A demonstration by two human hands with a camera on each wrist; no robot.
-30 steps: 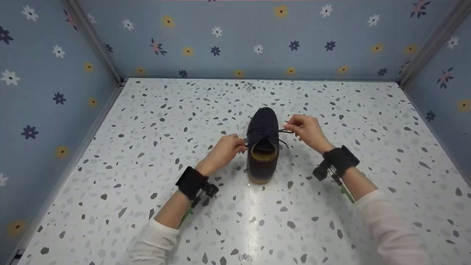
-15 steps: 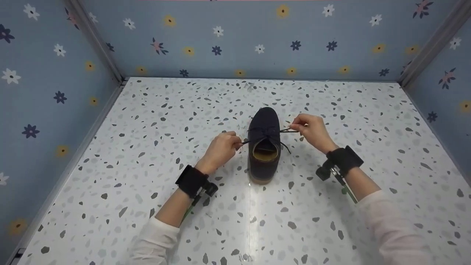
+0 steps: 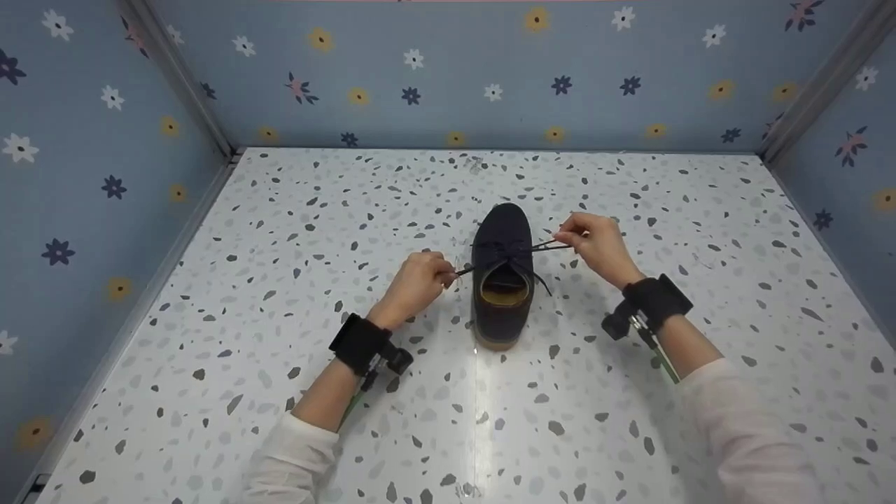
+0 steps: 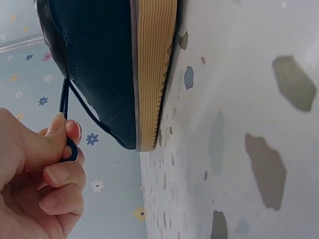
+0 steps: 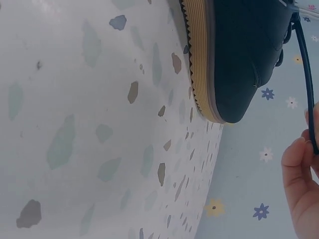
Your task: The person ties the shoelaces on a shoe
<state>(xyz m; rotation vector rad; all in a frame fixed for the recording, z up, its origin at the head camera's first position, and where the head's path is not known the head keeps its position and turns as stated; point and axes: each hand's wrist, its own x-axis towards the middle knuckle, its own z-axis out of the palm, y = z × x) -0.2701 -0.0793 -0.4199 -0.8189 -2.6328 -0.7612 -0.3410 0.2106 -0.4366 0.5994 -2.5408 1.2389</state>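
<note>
A dark navy shoe with a ribbed tan sole stands upright on the speckled tabletop, its toe pointing away. On its left side my left hand pinches a loop of the dark shoelace between thumb and fingers. To the right, my right hand pinches another stretch of shoelace, drawn out sideways from the shoe. In the right wrist view that lace runs down to the fingertips, the hand partly cut off by the frame. A loose lace end hangs over the shoe's right side.
The white speckled tabletop extends around the shoe. Blue flowered panels stand at the back and on both sides, joined by grey metal posts. Each wrist wears a black strap with a small camera.
Both hands have moved slightly apart, left hand to the left and right hand to the right. More lace now shows on either side of the shoe, which stays in place.
</note>
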